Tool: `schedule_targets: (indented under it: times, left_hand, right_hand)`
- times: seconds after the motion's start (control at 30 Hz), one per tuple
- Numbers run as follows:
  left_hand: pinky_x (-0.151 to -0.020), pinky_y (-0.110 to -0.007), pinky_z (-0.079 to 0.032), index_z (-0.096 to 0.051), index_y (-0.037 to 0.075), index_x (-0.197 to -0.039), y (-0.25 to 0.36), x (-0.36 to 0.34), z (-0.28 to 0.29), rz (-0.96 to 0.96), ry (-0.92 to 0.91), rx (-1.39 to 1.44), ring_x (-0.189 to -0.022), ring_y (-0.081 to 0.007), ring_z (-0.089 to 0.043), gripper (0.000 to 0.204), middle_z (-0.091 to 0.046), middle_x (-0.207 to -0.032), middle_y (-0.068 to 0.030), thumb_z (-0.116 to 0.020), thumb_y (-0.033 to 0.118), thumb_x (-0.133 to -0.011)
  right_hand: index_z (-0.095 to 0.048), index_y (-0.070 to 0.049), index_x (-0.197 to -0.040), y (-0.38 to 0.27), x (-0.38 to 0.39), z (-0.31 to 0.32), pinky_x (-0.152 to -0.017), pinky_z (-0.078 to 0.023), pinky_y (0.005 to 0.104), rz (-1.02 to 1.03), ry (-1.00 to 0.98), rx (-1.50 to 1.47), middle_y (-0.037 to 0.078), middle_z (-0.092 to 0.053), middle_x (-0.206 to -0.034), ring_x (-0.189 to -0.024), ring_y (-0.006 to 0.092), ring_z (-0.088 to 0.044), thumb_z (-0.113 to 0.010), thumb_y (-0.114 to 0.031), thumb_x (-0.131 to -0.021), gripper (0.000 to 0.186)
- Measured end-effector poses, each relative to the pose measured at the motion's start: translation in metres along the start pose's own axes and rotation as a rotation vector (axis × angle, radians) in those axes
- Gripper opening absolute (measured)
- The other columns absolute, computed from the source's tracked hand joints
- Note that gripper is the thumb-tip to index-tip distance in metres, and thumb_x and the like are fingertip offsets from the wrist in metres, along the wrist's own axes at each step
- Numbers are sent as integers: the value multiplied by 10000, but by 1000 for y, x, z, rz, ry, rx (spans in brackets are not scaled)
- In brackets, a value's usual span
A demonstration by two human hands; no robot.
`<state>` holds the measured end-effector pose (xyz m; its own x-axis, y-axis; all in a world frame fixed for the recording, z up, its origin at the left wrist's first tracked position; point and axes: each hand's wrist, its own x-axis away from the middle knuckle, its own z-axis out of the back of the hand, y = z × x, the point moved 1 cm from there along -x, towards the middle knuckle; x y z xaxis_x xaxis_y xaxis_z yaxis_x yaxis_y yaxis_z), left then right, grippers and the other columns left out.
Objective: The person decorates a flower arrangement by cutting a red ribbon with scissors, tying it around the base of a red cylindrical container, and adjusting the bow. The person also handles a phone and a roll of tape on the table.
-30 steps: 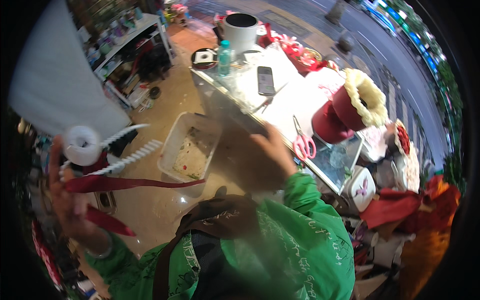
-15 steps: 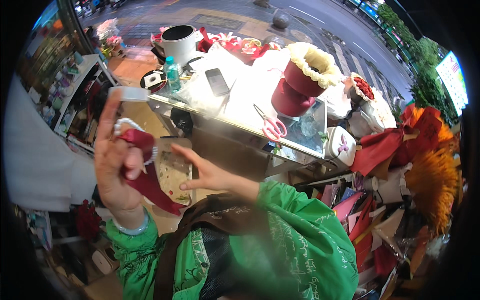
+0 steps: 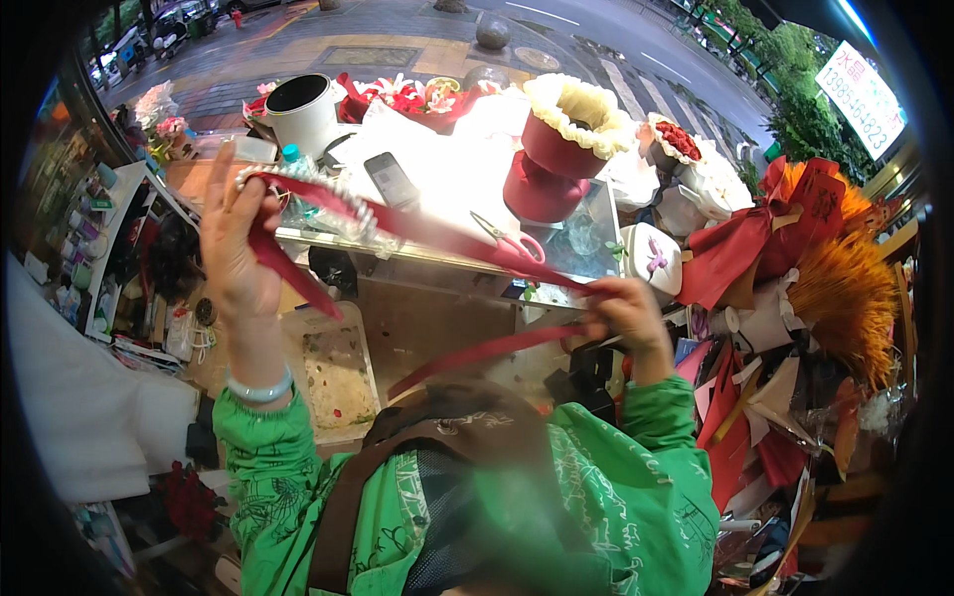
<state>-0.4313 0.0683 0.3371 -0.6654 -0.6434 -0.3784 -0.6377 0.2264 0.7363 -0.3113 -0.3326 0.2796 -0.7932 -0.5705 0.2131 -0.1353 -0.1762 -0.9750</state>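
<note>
My left hand [image 3: 240, 243] is raised at the table's left, its thumb and fingers pinching a dark red ribbon [image 3: 457, 238]. A short tail of ribbon hangs below that hand. A string of white pearl beads [image 3: 360, 214] runs beside the ribbon from the same fingers. The ribbon stretches across in front of the table to my right hand [image 3: 628, 316], closed on it at the right. From there a loose length trails back leftward, blurred by motion. By my left index fingertip is a small white object [image 3: 255, 149]; whether it touches the finger, I cannot tell.
On the bright table lie a phone [image 3: 391, 181] and pink-handled scissors [image 3: 519, 244]. Behind stand a white bucket [image 3: 301, 117], a turquoise-capped bottle [image 3: 291, 155] and burgundy round boxes [image 3: 545, 189]. A pale tray [image 3: 343, 372] sits low below; wrapped bouquets crowd the right.
My right hand has moved from near the left hand far to the right, drawing the ribbon out. The bundled ribbon and pearls at my left hand now stretch outward. The view has shifted.
</note>
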Motion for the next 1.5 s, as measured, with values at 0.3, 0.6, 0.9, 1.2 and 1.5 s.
schedule_targets:
  times: [0.3,0.6,0.9,1.2,1.5]
  left_hand:
    - [-922,-305,-412,-138,-72,-1367,-144,-55,-29,67,-145,-178,-1055,-194,-526,800,-524,-1148,-171,-672,42,-783]
    - [-910,-351,-409,98,90,-1405,-215,-56,-185,19,-251,251,-1097,-259,-514,892,-491,-1181,-186,-600,159,-856]
    - [-500,-170,-412,-69,91,-1434,-280,-84,-249,229,-208,101,-628,-59,-511,859,-525,-1002,-103,-618,-40,-787]
    - [-542,-191,-413,-141,23,-1406,-330,-155,-206,198,-115,-40,-684,-85,-532,866,-557,-854,-44,-691,9,-738]
    - [-582,-237,-454,-238,-38,-1362,-476,-213,-158,266,89,-412,-670,-103,-540,846,-581,-802,-81,-723,36,-672]
  right_hand:
    - [-623,36,-983,-119,14,103,-421,-302,180,394,356,461,-24,-503,-615,-496,26,-417,-511,-47,-867,182]
    - [-636,14,-875,-178,-162,64,-606,-462,349,758,-108,1187,173,-610,-718,-647,305,-590,-580,-143,-815,177]
    - [-641,-34,-872,-207,-264,137,-610,-461,386,679,-164,1056,177,-619,-730,-661,302,-609,-615,-266,-804,243]
    - [-602,-55,-849,-192,-329,330,-431,-263,171,464,1,682,-57,-510,-642,-509,3,-389,-600,-148,-841,93]
    - [-642,-79,-826,-20,-512,414,-375,-239,189,378,351,326,-40,-565,-636,-420,21,-362,-616,-146,-838,73]
